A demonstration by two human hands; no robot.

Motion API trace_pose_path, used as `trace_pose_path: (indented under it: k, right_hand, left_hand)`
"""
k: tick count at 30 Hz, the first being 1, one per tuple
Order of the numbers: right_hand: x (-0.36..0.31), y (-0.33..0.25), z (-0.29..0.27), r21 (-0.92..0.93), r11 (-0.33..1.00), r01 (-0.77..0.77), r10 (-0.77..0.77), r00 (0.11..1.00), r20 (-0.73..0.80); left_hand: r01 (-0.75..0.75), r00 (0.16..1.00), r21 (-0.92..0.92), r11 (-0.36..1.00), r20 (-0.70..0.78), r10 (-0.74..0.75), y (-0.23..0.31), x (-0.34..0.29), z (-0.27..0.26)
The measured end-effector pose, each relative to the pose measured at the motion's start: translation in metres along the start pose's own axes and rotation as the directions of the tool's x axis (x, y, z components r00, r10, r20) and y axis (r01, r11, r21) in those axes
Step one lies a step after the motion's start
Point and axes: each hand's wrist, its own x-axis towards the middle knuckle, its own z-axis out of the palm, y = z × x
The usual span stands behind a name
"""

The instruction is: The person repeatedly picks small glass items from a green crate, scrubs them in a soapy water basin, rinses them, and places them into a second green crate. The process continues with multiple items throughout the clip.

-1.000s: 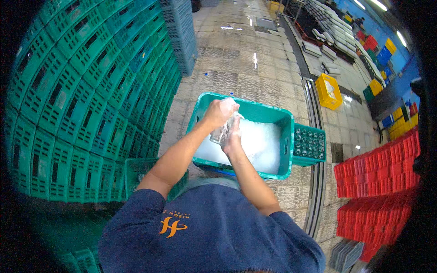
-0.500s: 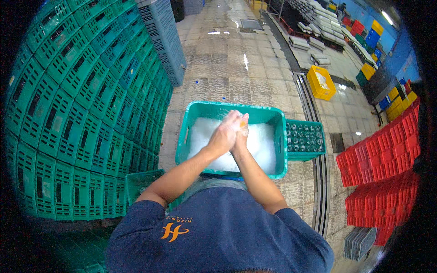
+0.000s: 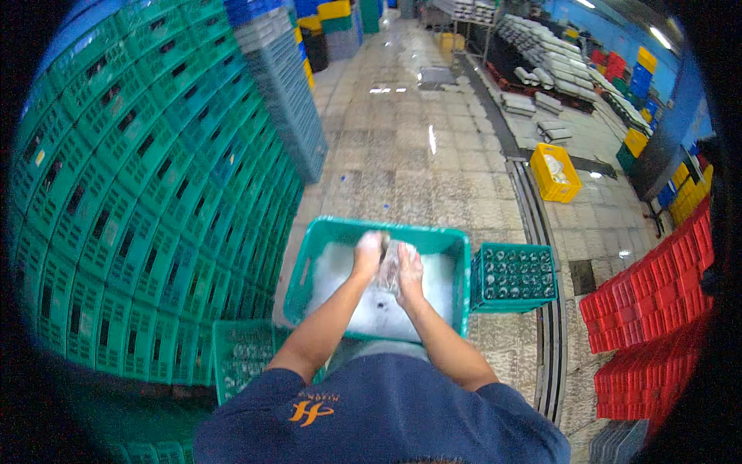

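Observation:
Foamy suds [image 3: 437, 282] fill a green plastic tub [image 3: 466, 267] in front of me. Over the suds, a clear drinking glass [image 3: 389, 269], blurred and soapy, is tilted between my hands. My right hand [image 3: 410, 272] lies along the glass's right side, fingers lengthwise, and grips it. My left hand [image 3: 369, 254], coated in foam, is closed at the glass's left side. A small yellowish-dark bit shows at its fingertips, too blurred to name. A dark gap opens in the foam below the glass.
Right of the tub stands a green divided crate [image 3: 516, 277] of glasses; another green crate [image 3: 246, 352] with glassware is at lower left. Tall green crate stacks [image 3: 154, 185] line the left. Red crates [image 3: 649, 294] and a yellow crate [image 3: 555, 172] are to the right. The tiled floor looks wet.
My hands, clasped together before, have come apart with the glass now visible between them. The view has tilted up, so the tub sits lower in the picture.

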Motion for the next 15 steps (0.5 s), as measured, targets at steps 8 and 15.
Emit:
trace_pose_path:
  k: [8, 15]
  right_hand:
    - [0.016, -0.039, -0.105, -0.023, 0.976, -0.216, 0.217, 0.975, 0.039]
    - [0.039, -0.031, -0.151, 0.014, 0.995, -0.102, 0.102, 0.995, 0.011]
  left_hand:
    - [-0.229, 0.594, 0.756, 0.614, 0.608, -0.527, -0.177, -0.066, 0.042]
    - [-0.224, 0.352, 0.348, 0.910, 0.900, -0.257, -0.124, -0.096, 0.081]
